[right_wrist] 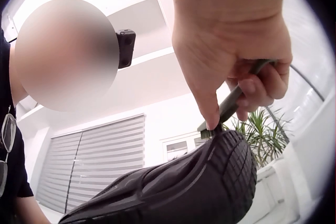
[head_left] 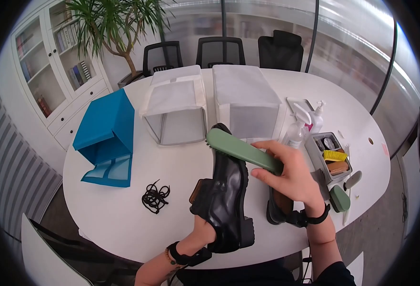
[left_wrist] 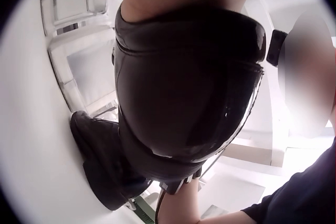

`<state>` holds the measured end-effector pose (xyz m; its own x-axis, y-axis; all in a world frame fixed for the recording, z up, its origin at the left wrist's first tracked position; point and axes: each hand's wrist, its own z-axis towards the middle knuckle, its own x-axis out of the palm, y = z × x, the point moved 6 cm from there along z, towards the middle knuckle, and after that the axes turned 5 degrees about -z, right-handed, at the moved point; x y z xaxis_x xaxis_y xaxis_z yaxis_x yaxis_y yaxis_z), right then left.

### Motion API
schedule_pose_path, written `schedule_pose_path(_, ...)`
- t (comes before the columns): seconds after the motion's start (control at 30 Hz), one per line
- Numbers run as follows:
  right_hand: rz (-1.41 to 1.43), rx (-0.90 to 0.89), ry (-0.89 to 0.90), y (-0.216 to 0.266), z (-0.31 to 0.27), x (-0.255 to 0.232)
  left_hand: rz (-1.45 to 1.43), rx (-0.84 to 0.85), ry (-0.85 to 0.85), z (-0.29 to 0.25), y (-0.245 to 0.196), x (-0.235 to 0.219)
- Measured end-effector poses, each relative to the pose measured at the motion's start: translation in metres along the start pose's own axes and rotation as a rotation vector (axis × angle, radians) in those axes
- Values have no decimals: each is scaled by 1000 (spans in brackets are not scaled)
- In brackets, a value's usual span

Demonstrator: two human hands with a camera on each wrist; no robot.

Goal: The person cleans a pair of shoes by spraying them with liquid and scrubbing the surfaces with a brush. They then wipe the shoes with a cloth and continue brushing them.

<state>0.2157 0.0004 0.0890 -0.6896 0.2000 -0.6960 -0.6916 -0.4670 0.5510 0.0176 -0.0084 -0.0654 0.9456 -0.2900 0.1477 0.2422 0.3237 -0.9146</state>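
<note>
My left hand (head_left: 205, 230) is pushed into the opening of a glossy black shoe (head_left: 224, 205), which it holds up with the toe pointing away from me. The shoe hides its fingers. My right hand (head_left: 292, 172) grips a green brush (head_left: 241, 148) by its handle end, thumb along the near side. The brush head lies across the toe. In the right wrist view its dark bristles (right_wrist: 209, 133) meet the shoe by the edge of the sole (right_wrist: 236, 155). A second black shoe (head_left: 275, 209) stands on the table beneath my right wrist, partly covered by it.
Black shoelaces (head_left: 155, 196) lie heaped at left, near an open blue box (head_left: 107, 124). Two pale fabric boxes (head_left: 174, 102) stand behind. At right are a spray bottle (head_left: 295, 131), a pump bottle (head_left: 317, 119), a grey tray (head_left: 312, 155) of supplies and another green brush (head_left: 339, 199).
</note>
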Motion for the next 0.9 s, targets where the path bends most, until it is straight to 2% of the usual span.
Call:
schedule_pose_path(0.03, 46, 32, 15, 0, 0, 5, 0, -1, 1, 0, -5, 1)
schedule_pose_path(0.1, 92, 67, 32, -6, -2, 12, 46, 124, 38, -2, -26, 7)
schedule_pose_path(0.17, 309, 109, -27, -17, -4, 17, 43, 132, 69, -7, -19, 5)
schedule_pose_path(0.23, 339, 102, -48, -15, -6, 16, 40, 142, 97, -10, -19, 5)
schedule_pose_path(0.3, 370, 96, -73, -9, -8, 12, 113, 146, 212, -11, -24, 13)
schedule_pose_path(0.33, 376, 114, -122, -3, -9, 8, 71, 86, 286, -16, -16, 18)
schedule_pose_path(0.37, 381, 130, -173, -1, -9, 4, 70, 83, 291, -15, -14, 21)
schedule_pose_path(0.4, 380, 133, -176, -2, -8, 2, 316, 194, 316, -14, -18, 26)
schedule_pose_path(0.43, 283, 17, -225, 3, -6, -4, 563, 304, 337, -14, -19, 32)
schedule_pose_path(0.47, 185, -99, -272, 8, -5, -9, 581, 393, 346, -13, -15, 34)
schedule_pose_path(0.5, 186, -96, -274, 5, -2, -10, 581, 392, 349, -10, -16, 35)
schedule_pose_path(0.57, 226, -299, -298, 12, -2, -13, 705, 289, 447, -5, -10, 42)
schedule_pose_path(0.6, 226, -301, -301, 13, -2, -14, 530, 170, 455, -2, 1, 41)
schedule_pose_path(0.67, 180, -292, -295, 17, -1, -17, 505, 182, 450, -4, 5, 42)
schedule_pose_path(0.83, 141, -214, -248, -2, 3, -17, 566, 230, 450, 8, -34, 60)
schedule_pose_path(0.9, 163, -209, -249, -5, 5, -18, 457, -4, 532, 3, -21, 59)
